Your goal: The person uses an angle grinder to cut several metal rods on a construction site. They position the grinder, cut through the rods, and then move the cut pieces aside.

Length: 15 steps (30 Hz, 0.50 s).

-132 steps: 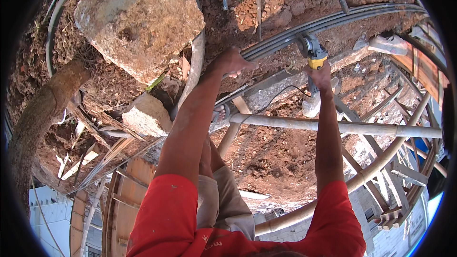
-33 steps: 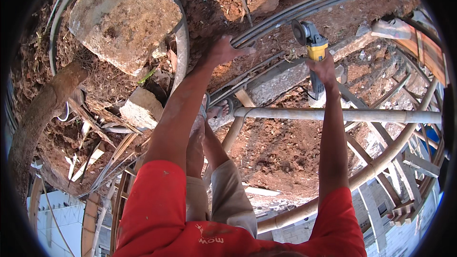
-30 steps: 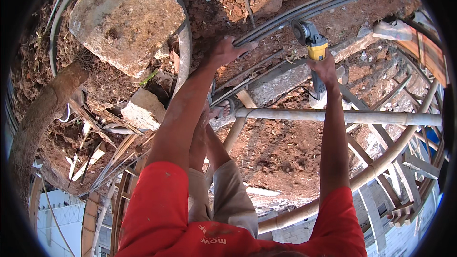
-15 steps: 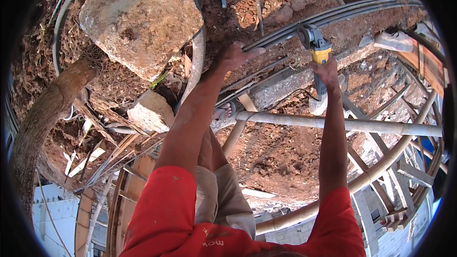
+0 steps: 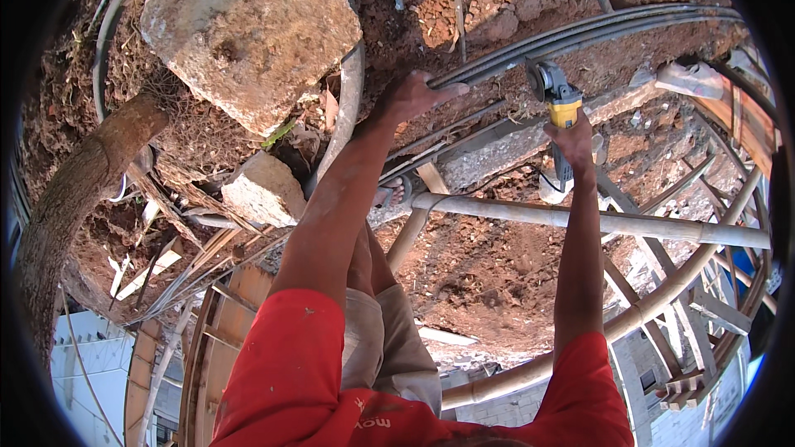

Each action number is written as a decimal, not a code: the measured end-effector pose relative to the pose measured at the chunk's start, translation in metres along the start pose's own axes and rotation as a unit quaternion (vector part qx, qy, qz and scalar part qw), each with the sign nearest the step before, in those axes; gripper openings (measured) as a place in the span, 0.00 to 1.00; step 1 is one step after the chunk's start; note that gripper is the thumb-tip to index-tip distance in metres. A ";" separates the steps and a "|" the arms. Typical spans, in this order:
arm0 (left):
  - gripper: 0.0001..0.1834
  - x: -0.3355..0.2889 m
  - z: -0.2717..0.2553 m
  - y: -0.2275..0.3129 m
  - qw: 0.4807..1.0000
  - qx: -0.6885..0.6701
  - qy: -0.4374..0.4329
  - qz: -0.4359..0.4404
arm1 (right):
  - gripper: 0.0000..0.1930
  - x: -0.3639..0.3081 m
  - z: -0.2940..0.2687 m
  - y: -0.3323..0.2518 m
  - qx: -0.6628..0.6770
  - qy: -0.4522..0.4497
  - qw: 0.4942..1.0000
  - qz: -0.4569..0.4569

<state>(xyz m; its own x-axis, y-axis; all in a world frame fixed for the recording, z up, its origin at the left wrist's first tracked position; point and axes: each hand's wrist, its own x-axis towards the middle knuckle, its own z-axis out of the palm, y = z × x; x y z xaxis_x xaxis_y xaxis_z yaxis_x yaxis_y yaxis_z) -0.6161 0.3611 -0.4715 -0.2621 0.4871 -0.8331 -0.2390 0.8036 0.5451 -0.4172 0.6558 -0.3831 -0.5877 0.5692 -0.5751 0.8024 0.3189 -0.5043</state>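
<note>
My right hand (image 5: 571,140) is wrapped round the body of a yellow and grey angle grinder (image 5: 565,112), whose disc end points away from me. The grinder's disc (image 5: 538,81) stands beside the near edge of a bundle of long grey rods (image 5: 613,26); whether it touches them I cannot tell. At the bundle's left end my left hand (image 5: 416,98) grips the rods, its thumb stretched to the right along them and its other fingers partly hidden. A dark cord trails from the grinder's rear down to a bamboo pole (image 5: 513,210).
A big rough boulder (image 5: 248,29) lies at the far left, with a smaller pale rock (image 5: 265,192) below it. On the left leans a thick tree trunk (image 5: 83,174). Bamboo scaffolding (image 5: 662,302) crosses the right side above lower ground. My foot (image 5: 389,193) stands near a concrete ledge (image 5: 497,156).
The grinder has come slightly toward me, its disc a little lower beside the rods. My left hand keeps its hold, and the whole view has shifted slightly.
</note>
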 end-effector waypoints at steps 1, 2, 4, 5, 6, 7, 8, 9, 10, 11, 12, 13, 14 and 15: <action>0.68 -0.003 0.000 0.004 1.000 0.006 0.003 -0.002 | 0.24 0.000 -0.001 0.002 -0.014 0.006 1.000 0.003; 0.68 -0.005 -0.001 0.007 1.000 0.013 0.005 -0.004 | 0.24 0.001 -0.003 0.005 -0.028 0.013 1.000 0.005; 0.67 -0.003 -0.006 0.007 0.999 0.008 -0.035 -0.006 | 0.24 0.002 -0.004 0.003 -0.034 0.013 0.999 0.007; 0.67 -0.001 -0.009 0.006 0.999 0.004 -0.053 -0.007 | 0.24 0.003 -0.004 -0.001 -0.026 0.007 1.000 0.007; 0.67 0.004 -0.005 0.001 1.000 0.008 -0.013 0.007 | 0.24 0.004 -0.004 -0.005 -0.018 0.002 1.000 0.006; 0.66 0.011 0.002 -0.013 0.999 0.010 0.033 0.019 | 0.24 0.004 -0.001 -0.017 -0.025 0.001 1.000 -0.001; 0.66 0.012 0.005 -0.015 0.997 0.013 0.073 0.034 | 0.24 0.003 0.000 -0.029 -0.033 0.004 0.999 -0.004; 0.66 0.012 0.006 -0.019 0.998 0.010 0.057 0.022 | 0.24 0.002 0.000 -0.035 -0.041 0.007 0.999 -0.007; 0.67 0.010 0.005 -0.012 0.999 0.009 0.037 0.016 | 0.24 0.004 -0.003 -0.029 -0.052 0.013 0.999 -0.005; 0.68 0.007 0.005 -0.007 1.000 0.006 0.017 0.007 | 0.24 0.006 -0.005 -0.018 -0.064 0.014 0.998 -0.003; 0.68 0.005 0.004 -0.002 1.000 0.007 0.000 0.004 | 0.24 0.006 -0.007 -0.007 -0.075 0.016 0.997 -0.001; 0.68 0.005 0.001 -0.001 1.000 0.007 -0.013 -0.001 | 0.25 0.007 -0.006 -0.006 -0.064 0.010 0.998 0.003; 0.69 0.004 -0.001 0.001 1.000 0.007 -0.027 -0.005 | 0.25 0.008 -0.006 -0.005 -0.053 0.004 0.999 0.008; 0.68 0.003 0.000 0.002 1.000 0.017 -0.010 0.000 | 0.25 0.008 -0.007 -0.004 -0.041 -0.002 0.999 0.012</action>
<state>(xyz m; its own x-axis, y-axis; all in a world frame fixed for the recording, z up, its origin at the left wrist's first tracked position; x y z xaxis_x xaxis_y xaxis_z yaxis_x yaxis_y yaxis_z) -0.6174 0.3643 -0.4733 -0.2432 0.4943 -0.8346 -0.2074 0.8140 0.5425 -0.4241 0.6648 -0.3813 -0.5677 0.5751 -0.5891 0.8225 0.3662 -0.4352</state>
